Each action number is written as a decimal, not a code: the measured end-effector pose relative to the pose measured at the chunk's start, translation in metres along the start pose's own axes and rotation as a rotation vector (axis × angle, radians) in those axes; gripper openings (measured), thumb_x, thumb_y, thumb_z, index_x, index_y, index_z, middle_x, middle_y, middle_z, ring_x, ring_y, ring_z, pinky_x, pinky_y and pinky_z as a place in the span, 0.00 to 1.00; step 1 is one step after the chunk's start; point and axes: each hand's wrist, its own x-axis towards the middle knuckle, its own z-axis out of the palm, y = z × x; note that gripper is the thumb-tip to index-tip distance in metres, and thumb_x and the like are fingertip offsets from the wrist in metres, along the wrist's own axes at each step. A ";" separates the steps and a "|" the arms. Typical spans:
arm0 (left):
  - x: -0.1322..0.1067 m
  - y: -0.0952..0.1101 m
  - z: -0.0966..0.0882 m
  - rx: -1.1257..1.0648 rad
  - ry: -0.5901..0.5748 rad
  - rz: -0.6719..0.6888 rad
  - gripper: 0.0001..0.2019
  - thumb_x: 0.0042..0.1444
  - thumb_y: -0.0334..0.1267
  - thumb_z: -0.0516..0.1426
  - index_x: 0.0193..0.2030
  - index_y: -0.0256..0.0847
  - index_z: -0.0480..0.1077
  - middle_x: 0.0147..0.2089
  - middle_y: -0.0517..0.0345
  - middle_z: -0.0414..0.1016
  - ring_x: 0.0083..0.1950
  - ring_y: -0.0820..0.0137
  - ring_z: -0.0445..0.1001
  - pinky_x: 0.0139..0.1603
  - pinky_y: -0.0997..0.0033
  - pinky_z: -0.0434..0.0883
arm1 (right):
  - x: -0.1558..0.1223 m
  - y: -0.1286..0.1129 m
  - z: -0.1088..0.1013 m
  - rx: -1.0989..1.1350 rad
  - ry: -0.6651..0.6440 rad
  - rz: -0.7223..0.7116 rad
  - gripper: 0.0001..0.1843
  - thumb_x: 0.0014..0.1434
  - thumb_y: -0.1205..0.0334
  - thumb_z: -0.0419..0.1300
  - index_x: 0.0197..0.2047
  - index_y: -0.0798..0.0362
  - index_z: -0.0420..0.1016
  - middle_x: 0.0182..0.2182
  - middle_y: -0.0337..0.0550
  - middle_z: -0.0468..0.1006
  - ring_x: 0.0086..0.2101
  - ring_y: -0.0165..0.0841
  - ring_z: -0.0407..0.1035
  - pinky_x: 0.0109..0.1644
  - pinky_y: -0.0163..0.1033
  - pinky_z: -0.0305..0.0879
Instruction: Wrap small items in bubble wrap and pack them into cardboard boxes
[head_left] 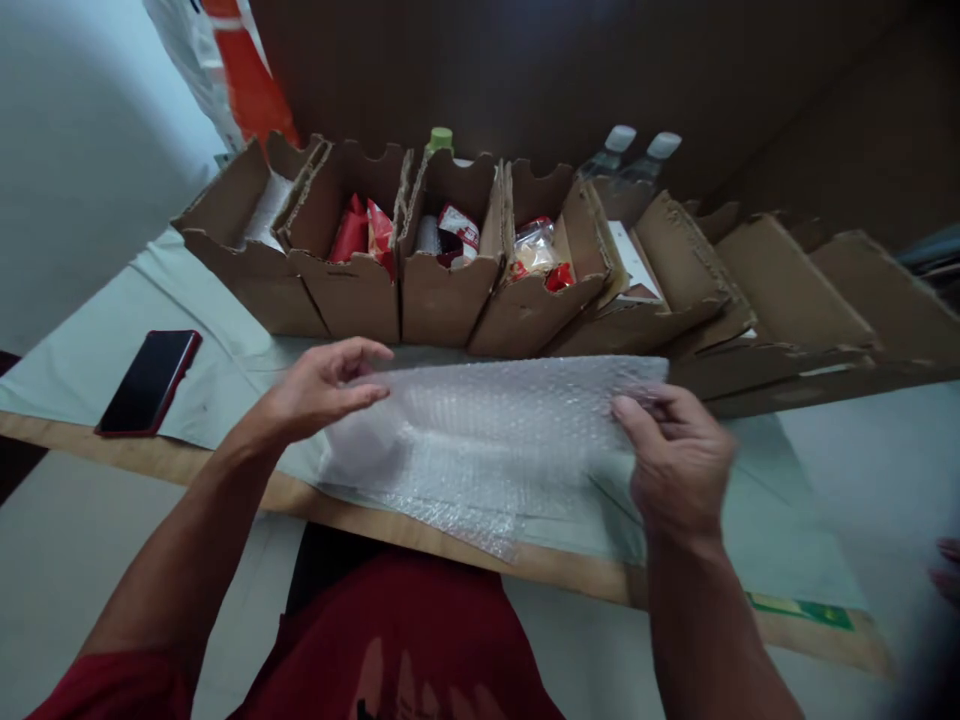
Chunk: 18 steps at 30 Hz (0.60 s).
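Note:
A sheet of clear bubble wrap (487,440) lies stretched over the pale cloth on the table (465,540), in front of me. My left hand (322,385) pinches its upper left edge between thumb and fingers. My right hand (675,455) grips the sheet's upper right edge with curled fingers. Both hands hold the wrap taut between them, just above the table's near edge.
A row of open cardboard boxes (442,280) stands behind the wrap, some holding red snack packets and wrapped items; flattened boxes (787,290) lean at the right. Bottles (619,150) stand behind. A red phone (150,380) lies at the left. Another person's fingers (946,565) show at far right.

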 end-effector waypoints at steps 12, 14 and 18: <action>-0.030 -0.021 0.075 0.796 0.156 0.560 0.19 0.66 0.32 0.57 0.63 0.44 0.69 0.67 0.44 0.72 0.70 0.51 0.66 0.71 0.42 0.62 | -0.053 0.055 -0.008 -0.762 -0.235 -0.513 0.24 0.69 0.55 0.57 0.66 0.52 0.69 0.59 0.58 0.77 0.53 0.49 0.73 0.54 0.53 0.67; -0.035 -0.030 0.089 0.794 -0.020 0.552 0.23 0.66 0.36 0.59 0.67 0.46 0.67 0.71 0.45 0.68 0.74 0.49 0.62 0.75 0.37 0.53 | -0.062 0.050 0.002 -0.737 -0.395 -0.629 0.21 0.69 0.59 0.57 0.64 0.50 0.70 0.60 0.56 0.76 0.55 0.47 0.73 0.54 0.51 0.69; -0.032 -0.050 0.102 0.760 -0.209 0.414 0.29 0.66 0.44 0.59 0.72 0.48 0.60 0.77 0.46 0.60 0.77 0.44 0.56 0.75 0.30 0.46 | -0.065 0.059 0.016 -0.764 -0.549 -0.640 0.20 0.69 0.61 0.55 0.63 0.49 0.73 0.61 0.55 0.77 0.56 0.49 0.73 0.54 0.55 0.71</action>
